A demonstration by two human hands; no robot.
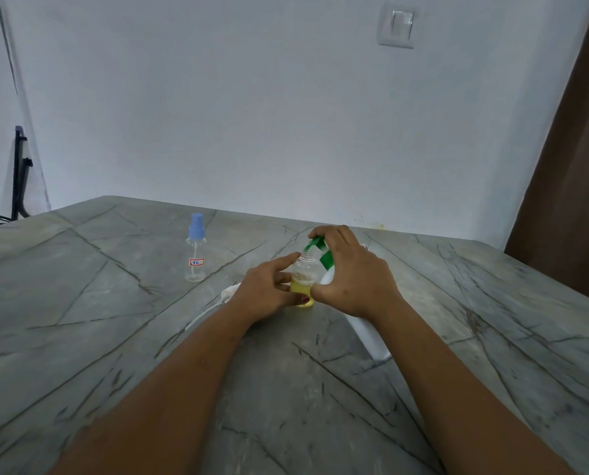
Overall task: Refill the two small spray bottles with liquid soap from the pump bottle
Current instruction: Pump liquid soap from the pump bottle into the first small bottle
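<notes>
My left hand [267,296] grips a small clear spray bottle [304,279] with its cap off, about half full of yellow soap with foam on top. My right hand [353,272] lies over the green pump head of the white pump bottle [368,332], fingers on top, the green spout right above the open neck. The pump bottle leans toward the small one. A second small spray bottle [196,250], clear, with a blue cap and a red-edged label, stands upright at the left, apart from both hands. Its removed white sprayer [226,293] with a thin tube lies behind my left wrist.
The grey marble-patterned table [115,337] reaches to a white wall. A brown curtain [567,183] hangs at the right past the table's edge. A black stand [20,173] leans at the far left.
</notes>
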